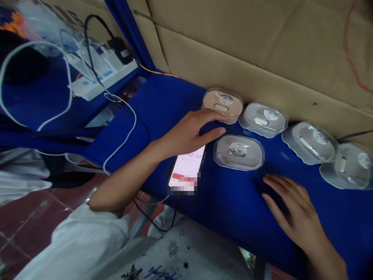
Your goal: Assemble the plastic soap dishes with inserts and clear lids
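Observation:
My left hand (201, 128) reaches over a phone (186, 167), its fingers at the near edge of a peach-coloured oval box (217, 99) with a clear lid and round sticker; whether they touch it I cannot tell. Thumb and fingers are apart. In front of that box lies a clear oval piece (253, 153) with a round sticker. To its right, my right hand (291, 206) is over the blue table, fingers stretched out, holding nothing. Along the back stand more lidded oval boxes: a white one (264, 118), a grey one (310, 142) and another grey one (349, 167).
A cardboard wall (233, 42) rises behind the blue table (227, 206). At the left, a white power strip (101, 79) holds a black plug (121, 50). A white cable (131, 136) loops down over the table's left side.

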`<state>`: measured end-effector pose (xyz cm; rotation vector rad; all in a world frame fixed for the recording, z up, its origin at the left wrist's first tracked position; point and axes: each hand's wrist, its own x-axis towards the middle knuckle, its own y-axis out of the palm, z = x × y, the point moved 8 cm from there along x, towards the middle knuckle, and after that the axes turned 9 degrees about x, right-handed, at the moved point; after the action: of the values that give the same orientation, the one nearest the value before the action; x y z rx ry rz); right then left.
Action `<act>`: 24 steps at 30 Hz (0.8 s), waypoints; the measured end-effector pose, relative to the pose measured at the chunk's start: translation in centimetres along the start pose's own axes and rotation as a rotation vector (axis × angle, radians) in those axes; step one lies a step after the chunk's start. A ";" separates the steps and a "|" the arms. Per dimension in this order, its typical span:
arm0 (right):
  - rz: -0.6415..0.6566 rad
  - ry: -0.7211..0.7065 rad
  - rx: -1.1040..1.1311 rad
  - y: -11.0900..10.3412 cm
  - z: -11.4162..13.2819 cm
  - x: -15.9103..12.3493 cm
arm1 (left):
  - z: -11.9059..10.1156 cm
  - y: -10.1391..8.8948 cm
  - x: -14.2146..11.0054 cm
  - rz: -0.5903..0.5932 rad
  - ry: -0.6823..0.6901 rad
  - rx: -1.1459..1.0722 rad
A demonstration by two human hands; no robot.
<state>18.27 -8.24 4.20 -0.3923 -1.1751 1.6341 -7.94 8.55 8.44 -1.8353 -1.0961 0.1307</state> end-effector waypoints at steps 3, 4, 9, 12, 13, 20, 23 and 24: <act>0.025 0.000 0.001 0.6 -0.4 0.2 | 0.1 -0.3 -0.1 0.042 -0.051 0.140; 0.030 0.003 0.010 0.9 -0.6 0.3 | 0.1 -0.5 -0.2 0.061 -0.074 0.204; 0.023 -0.007 0.086 2.1 -0.5 0.2 | -0.2 -2.1 -3.3 0.196 -0.276 0.556; -0.032 -0.036 0.092 2.1 -0.4 0.1 | -0.9 -1.5 -7.5 0.314 -0.356 0.614; -0.048 -0.046 0.085 2.1 -0.5 0.2 | -1.1 -1.1 -9.0 0.321 -0.390 0.601; -0.067 -0.144 0.003 3.2 -1.9 3.0 | -3.2 1.5 -15.1 0.196 -0.671 0.544; -0.057 -0.140 0.025 3.5 -2.0 3.5 | -4.2 2.7 -15.4 0.164 -0.730 0.640; -0.058 -0.138 0.027 3.5 -1.9 3.4 | -4.4 3.1 -15.4 0.170 -0.730 0.677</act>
<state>16.36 -4.29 1.38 -0.2287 -1.2543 1.6459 -12.88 -6.00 3.04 -1.2574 -1.1647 1.1947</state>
